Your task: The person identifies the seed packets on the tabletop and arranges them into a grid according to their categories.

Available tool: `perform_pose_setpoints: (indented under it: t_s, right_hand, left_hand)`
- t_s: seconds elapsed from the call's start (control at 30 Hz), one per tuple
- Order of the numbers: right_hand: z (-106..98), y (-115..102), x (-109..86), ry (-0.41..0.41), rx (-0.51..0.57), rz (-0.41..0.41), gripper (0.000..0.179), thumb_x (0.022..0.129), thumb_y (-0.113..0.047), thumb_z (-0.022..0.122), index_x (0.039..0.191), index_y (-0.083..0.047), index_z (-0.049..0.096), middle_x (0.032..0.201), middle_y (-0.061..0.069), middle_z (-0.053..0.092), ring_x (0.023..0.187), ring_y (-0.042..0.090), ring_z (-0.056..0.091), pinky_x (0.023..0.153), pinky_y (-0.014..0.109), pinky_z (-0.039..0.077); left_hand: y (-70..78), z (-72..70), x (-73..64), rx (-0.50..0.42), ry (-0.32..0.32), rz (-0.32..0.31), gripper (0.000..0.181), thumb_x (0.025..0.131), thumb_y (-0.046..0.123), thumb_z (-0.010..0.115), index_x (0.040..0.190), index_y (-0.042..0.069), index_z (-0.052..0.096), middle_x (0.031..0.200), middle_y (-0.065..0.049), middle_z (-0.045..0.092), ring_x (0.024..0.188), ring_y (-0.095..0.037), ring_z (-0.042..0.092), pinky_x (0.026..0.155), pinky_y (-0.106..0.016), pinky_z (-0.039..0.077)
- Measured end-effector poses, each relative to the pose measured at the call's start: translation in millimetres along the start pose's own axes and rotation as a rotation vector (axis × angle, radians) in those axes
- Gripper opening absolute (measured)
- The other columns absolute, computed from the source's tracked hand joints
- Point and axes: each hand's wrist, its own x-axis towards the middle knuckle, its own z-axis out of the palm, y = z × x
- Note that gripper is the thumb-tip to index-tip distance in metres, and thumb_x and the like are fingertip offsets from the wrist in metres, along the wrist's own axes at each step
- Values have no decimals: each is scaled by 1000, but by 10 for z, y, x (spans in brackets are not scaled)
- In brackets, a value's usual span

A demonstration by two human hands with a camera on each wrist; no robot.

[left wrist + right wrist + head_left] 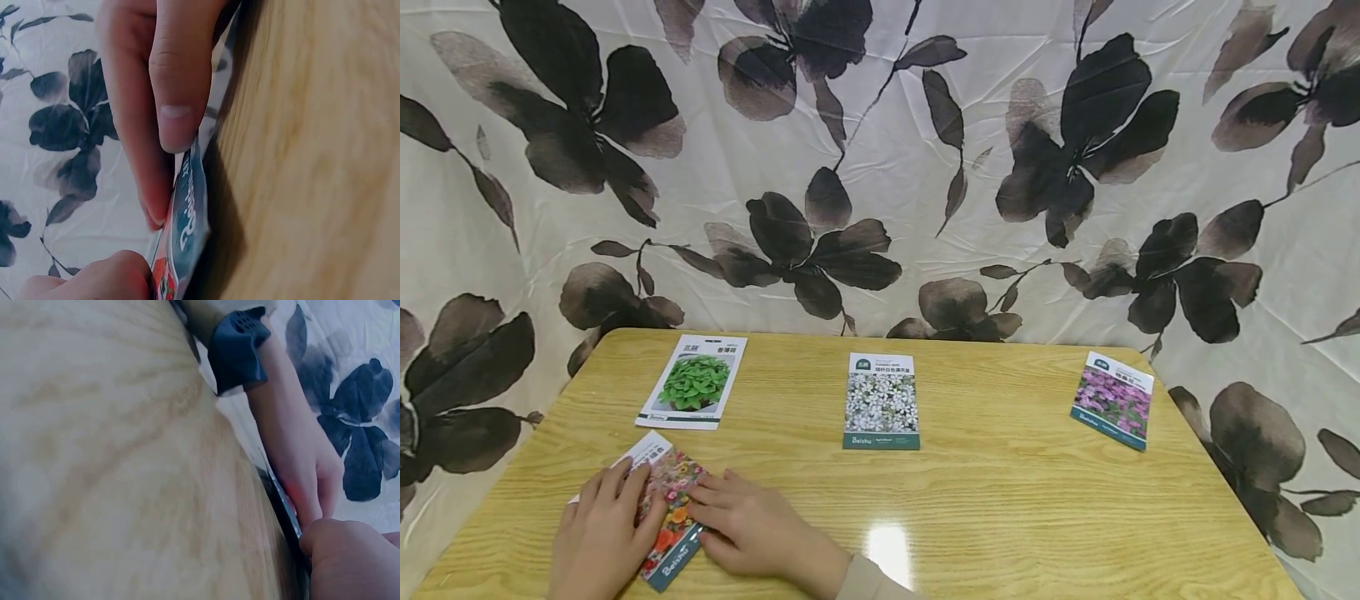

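A seed packet with red, orange and pink flowers (672,546) lies slanted at the table's front left. My left hand (598,529) rests over its left side, fingers extended and thumb on the printed face. In the left wrist view the left thumb (178,119) touches the face near the teal band. My right hand (752,521) touches the packet's right edge with its fingertips, the thumb lower down. The right wrist view has the right hand (350,556) at the packet's edge, near the left hand (300,450). Part of the packet is hidden beneath the fingers.
Behind the hands lies a green-leaf seed packet (696,383). A white-flower packet (882,404) is at the table's middle back, and a purple-flower packet (1112,400) at the right. The wood-grain table (1000,517) meets a floral cloth (940,250) at the back.
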Motion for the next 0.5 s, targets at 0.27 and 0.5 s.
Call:
perform_pose_setpoints:
  t_s: [0.27,0.5]
  right_hand:
    - [8,-23,-6,15,32,-5,38,98,-26,55,134,-16,64,143,0,54,136,9,44,114,15,19]
    - [10,-24,-11,6,38,-2,39,98,-27,55,135,-16,64,144,0,54,137,9,43,113,15,18]
  left_hand:
    - [12,-5,-18,-1,0,11,37,90,24,66,117,-1,62,123,-31,53,111,-53,47,80,-71,37]
    - [21,-8,-9,8,-4,8,37,91,24,64,117,-2,63,123,-31,55,112,-53,48,81,-72,36]
